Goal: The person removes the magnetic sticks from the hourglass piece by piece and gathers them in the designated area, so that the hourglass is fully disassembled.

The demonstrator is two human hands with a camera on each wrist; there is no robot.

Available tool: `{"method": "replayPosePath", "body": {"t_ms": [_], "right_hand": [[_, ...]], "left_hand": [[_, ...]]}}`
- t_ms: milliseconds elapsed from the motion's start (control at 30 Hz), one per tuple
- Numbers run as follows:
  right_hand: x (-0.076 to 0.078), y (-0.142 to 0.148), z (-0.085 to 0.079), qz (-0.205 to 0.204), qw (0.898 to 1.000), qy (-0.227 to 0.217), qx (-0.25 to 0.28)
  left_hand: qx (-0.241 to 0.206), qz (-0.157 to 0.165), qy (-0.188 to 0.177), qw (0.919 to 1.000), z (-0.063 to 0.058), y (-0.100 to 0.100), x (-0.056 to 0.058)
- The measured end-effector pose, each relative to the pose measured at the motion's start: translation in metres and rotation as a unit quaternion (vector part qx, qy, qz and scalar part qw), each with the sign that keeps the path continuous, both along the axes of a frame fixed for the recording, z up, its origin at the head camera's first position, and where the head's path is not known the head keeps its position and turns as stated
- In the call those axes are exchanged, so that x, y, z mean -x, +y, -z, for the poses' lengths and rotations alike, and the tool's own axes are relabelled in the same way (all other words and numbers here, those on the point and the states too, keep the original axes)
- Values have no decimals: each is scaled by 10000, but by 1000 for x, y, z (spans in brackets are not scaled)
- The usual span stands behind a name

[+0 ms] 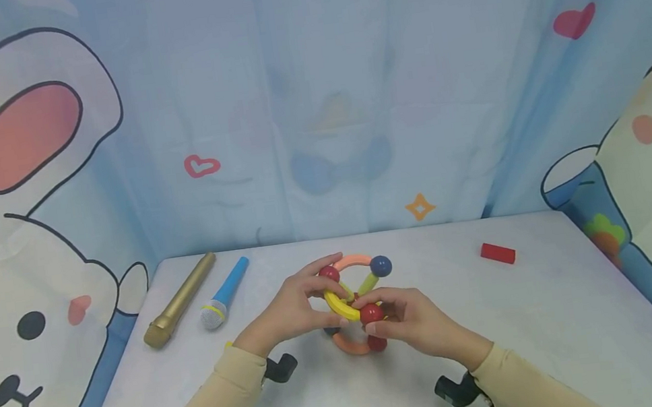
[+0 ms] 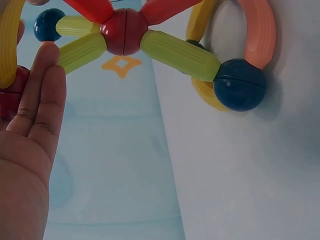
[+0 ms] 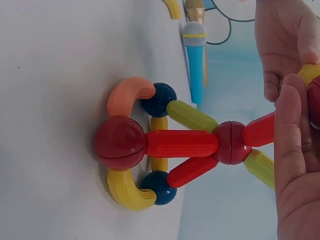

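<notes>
My left hand pinches the curved yellow rod, my right hand its red ball; pressing unevenly could buckle the ball-and-rod frame.

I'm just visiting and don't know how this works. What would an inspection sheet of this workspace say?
Surface: pale table.
Job's things: ball-and-rod structure, partly assembled-looking, seemingly standing on the table between the hands.
Clutter: gold microphone and blue microphone lying at the person's left; red block on the right.
Hands: left hand holds the structure at a yellow curved rod; right hand pinches a red ball.
Cables: nothing seen.
Surroundings: blue curtain printed with cartoon animals and hearts.
</notes>
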State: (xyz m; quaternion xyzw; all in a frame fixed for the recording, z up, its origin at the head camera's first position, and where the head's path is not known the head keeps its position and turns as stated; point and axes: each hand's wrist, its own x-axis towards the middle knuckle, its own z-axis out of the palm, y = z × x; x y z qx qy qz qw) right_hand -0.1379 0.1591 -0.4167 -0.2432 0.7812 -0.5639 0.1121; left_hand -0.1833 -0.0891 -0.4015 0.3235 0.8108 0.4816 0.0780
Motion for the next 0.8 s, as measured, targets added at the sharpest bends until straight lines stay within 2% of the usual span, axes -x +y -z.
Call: {"method": "replayPosePath", "body": {"t_ms": [333,533,800], "right_hand": [[-1,0,-2,-9,10000,-86,40],[-1,0,-1,17,9999,-105,47],[-2,-1,-2,34,9999,-114,60]], "left_hand": [[119,-12,-96,9999,0,0,1],[249,-82,11,9997,2,0,2],[192,-62,41,9998,4,0,3]]}}
